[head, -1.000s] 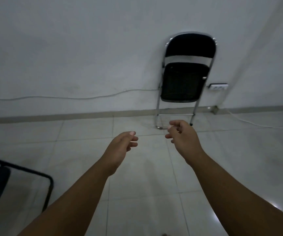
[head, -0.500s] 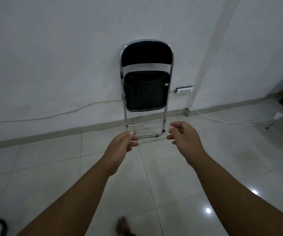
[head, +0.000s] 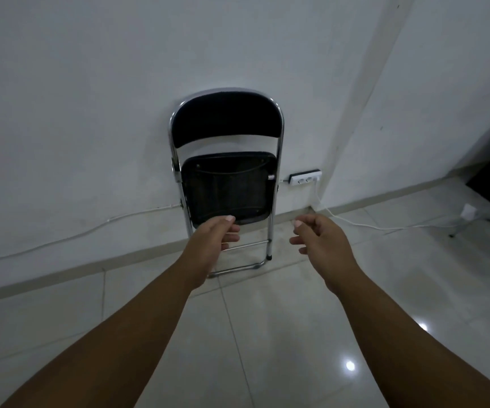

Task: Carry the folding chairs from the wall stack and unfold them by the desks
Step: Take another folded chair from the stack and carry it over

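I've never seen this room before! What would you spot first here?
First, the folded black padded chair with a shiny metal frame, leaning against the white wall in the middle. Next, the left hand and right hand, held out in front of it, fingers loosely curled, holding nothing. A white power strip sits on the wall just right of the chair.

No readable text, labels or numbers anywhere.
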